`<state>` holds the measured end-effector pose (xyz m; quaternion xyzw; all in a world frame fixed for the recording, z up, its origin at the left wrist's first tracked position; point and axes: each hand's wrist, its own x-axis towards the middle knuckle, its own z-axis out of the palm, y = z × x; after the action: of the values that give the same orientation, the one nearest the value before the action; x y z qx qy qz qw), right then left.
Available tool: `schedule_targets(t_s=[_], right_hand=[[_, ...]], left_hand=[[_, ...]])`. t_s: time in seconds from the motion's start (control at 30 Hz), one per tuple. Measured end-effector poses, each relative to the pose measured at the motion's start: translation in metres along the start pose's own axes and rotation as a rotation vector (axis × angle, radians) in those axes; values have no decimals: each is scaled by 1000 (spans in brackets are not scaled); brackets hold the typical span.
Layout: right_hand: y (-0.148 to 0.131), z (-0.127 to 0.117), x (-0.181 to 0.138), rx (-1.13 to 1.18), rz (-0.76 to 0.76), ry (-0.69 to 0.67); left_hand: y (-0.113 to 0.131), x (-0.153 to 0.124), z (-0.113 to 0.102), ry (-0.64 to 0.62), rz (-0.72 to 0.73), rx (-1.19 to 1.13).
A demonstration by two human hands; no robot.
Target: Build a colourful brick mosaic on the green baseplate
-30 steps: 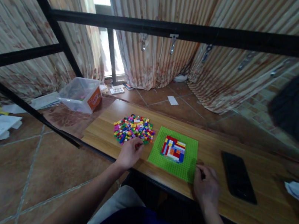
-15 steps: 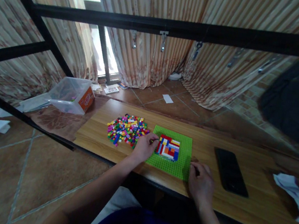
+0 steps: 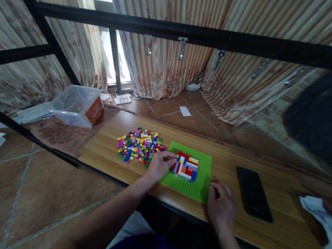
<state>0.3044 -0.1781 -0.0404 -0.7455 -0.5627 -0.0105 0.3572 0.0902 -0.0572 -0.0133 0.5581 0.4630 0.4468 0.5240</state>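
Observation:
A green studded baseplate (image 3: pixel 203 176) lies on the wooden table, with a block of red, white, blue, yellow and orange toy bricks (image 3: pixel 186 167) built up on its middle. My left hand (image 3: pixel 160 165) reaches over the plate's left side, thumb and forefinger pinched together at the left edge of that block. Whatever sits between those fingertips is too small to make out. At the plate's right edge is my right hand (image 3: pixel 222 203), its fingers curled and their tips on the edge. A heap of loose colourful bricks (image 3: pixel 139 145) spreads to the left of the plate.
A black phone (image 3: pixel 254 193) lies right of my right hand, and crumpled white paper (image 3: pixel 324 221) farther right. Beyond the table's left end stands a clear plastic bin (image 3: pixel 73 104) with an orange label. A black metal bar (image 3: pixel 167 29) crosses in front of the curtains.
The view has shifted slightly. My left fingertips have moved a little and stay pinched at the block's left edge. My right hand keeps its place at the plate's edge.

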Motion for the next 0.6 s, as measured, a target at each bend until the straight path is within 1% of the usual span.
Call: schedule_targets(t_s=[0.1, 0.2, 0.43, 0.6], right_hand=[[1, 0, 0, 1, -7, -4], [2, 0, 0, 4, -14, -13], [0, 0, 0, 4, -7, 2], [-1, -1, 0, 0, -14, 4]], left_hand=[[-1, 1, 2, 0, -9, -49], [0, 2, 2, -17, 20, -17], [2, 1, 1, -7, 118, 215], [8, -4, 1, -1, 162, 405]])
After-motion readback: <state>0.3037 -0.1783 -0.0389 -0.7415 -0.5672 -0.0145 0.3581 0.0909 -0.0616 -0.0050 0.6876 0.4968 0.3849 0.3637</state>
